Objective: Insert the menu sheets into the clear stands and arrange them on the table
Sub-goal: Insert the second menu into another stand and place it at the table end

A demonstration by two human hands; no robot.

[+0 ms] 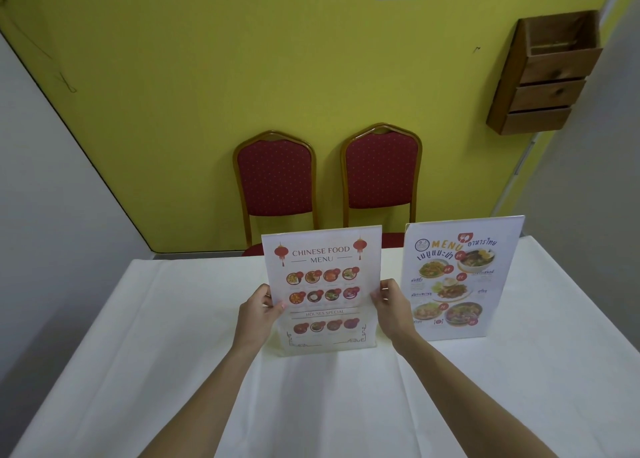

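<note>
A clear stand holding the Chinese food menu sheet (323, 289) stands upright on the white-clothed table (166, 353), near its middle. My left hand (258, 314) grips the stand's left edge and my right hand (393, 305) grips its right edge, thumbs on the front face. To the right, a second clear stand with a colourful Thai menu sheet (457, 277) stands upright on the table, apart from my hands.
Two red padded chairs (277, 177) (381, 170) stand behind the table against a yellow wall. A wooden wall rack (547, 73) hangs at the upper right. White tablecloth stretches toward me and to the left.
</note>
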